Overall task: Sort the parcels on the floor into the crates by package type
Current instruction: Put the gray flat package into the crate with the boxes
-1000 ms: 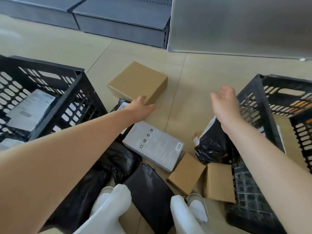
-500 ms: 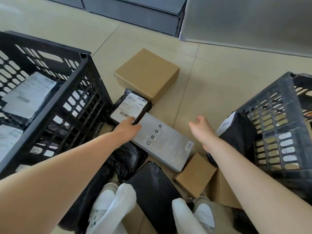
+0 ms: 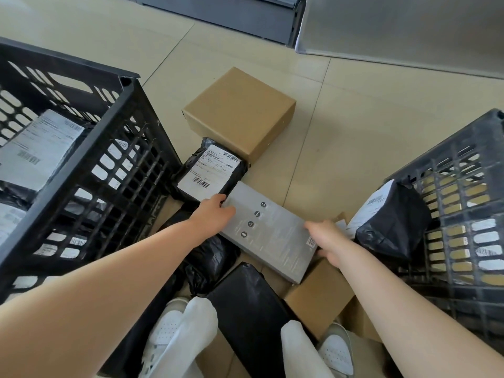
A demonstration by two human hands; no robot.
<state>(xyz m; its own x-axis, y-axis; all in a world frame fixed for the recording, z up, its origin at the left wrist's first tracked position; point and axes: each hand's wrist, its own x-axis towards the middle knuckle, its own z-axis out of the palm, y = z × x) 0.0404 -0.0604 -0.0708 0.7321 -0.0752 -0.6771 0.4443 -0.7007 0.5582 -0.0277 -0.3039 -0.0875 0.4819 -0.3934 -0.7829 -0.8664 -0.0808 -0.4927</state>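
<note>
Grey flat box (image 3: 268,236) on top of the parcel pile on the floor (image 3: 354,126), tilted, resting across black mailer bags and small cardboard boxes. Left hand (image 3: 211,214) on the box's far left end, fingers curled over that edge. Right hand (image 3: 326,241) at the opposite end by the barcode, fingers wrapped round the corner; grip looks begun at both ends, box not yet lifted.

To do well, probably: lift level from both ends, clear of the labelled black mailer (image 3: 211,170) touching the box's left end, so nothing drags along. Likely bound for the crate of boxes.

Just beyond the grey box: a large cardboard box (image 3: 240,110) on the floor. Right of the grey box: a black mailer with a white label (image 3: 392,225) leaning against the right crate (image 3: 463,170). Under its near end: small cardboard box (image 3: 319,296). Near side: flat black mailer (image 3: 248,309).

Left of the grey box: left crate (image 3: 81,148), black, holding black mailers with white labels (image 3: 38,148). Right crate: tan cardboard seen through the slats, apparently boxes; contents otherwise hidden.
</note>
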